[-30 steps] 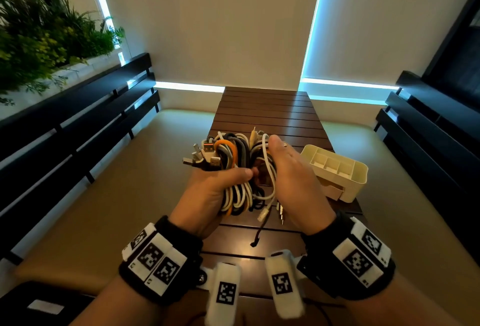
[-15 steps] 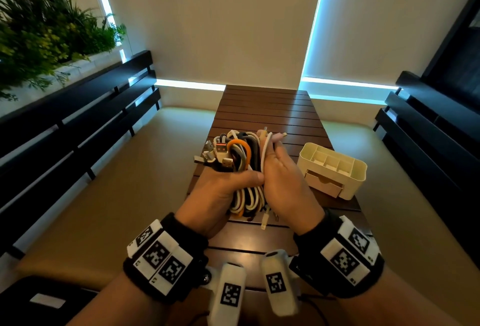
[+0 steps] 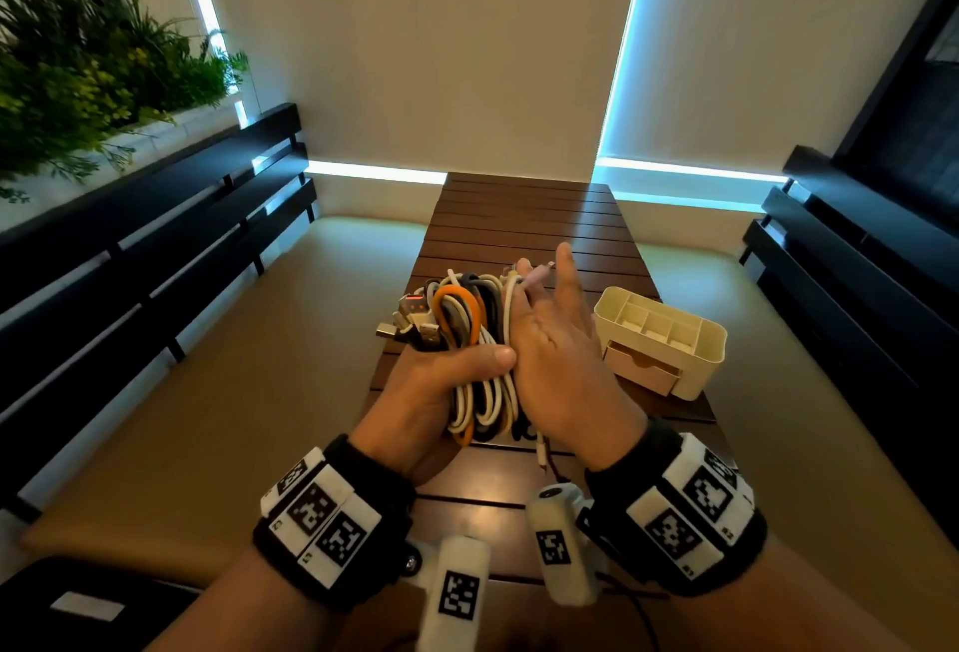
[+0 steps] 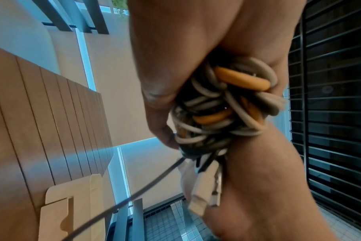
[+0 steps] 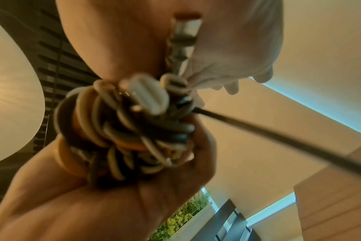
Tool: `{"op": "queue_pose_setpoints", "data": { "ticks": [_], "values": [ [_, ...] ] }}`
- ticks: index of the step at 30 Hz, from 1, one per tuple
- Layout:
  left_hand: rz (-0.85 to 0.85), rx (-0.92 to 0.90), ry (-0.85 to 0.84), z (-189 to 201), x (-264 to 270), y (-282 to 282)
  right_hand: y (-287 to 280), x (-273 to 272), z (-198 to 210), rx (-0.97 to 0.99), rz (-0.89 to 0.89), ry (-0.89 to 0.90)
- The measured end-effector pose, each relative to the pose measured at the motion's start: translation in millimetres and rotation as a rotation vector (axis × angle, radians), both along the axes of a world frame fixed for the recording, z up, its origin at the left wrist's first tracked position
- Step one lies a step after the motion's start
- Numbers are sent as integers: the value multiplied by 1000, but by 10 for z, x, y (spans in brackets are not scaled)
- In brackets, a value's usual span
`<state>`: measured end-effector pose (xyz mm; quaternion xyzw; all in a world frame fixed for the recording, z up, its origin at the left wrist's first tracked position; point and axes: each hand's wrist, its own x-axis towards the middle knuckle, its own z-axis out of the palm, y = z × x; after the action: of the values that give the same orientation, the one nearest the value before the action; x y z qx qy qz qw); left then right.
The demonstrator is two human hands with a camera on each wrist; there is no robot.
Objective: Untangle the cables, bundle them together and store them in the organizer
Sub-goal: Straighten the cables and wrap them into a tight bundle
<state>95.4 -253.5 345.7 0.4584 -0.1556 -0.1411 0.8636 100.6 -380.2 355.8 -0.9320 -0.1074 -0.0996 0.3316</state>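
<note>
A bundle of cables (image 3: 467, 329), white, black and orange loops with several USB plugs at its top left, is held above the wooden table (image 3: 529, 220). My left hand (image 3: 446, 376) grips the bundle round its middle, thumb across the front. My right hand (image 3: 550, 340) lies against the bundle's right side with its fingers stretched upward. It pinches a pinkish braided cable end (image 3: 539, 277) between its fingers, seen close up in the right wrist view as a braided cable end (image 5: 182, 42). The cream organizer (image 3: 695, 366), with open compartments and a small drawer, stands on the table to the right.
A thin black cable (image 4: 134, 195) trails from the bundle toward the table. Dark slatted benches run along both sides, with beige cushions beside the table. Green plants (image 3: 78, 70) fill the upper left. The far half of the table holds nothing.
My right hand's fingers have straightened upward beside the bundle, taking a cable end with them. The loose ends under the bundle hang shorter. My left hand keeps its grip.
</note>
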Motion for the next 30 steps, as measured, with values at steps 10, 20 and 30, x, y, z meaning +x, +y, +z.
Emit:
{"op": "queue_pose_setpoints", "data": {
  "ticks": [10,20,30],
  "values": [
    [99,-42,121,-49,83,28,67,-99,-77,590,8,-254],
    [-14,-27,-4,87,18,67,-21,-102,-8,948,153,100],
    [-24,-101,-11,52,65,140,-19,-25,-64,1144,312,247]
  ]
}}
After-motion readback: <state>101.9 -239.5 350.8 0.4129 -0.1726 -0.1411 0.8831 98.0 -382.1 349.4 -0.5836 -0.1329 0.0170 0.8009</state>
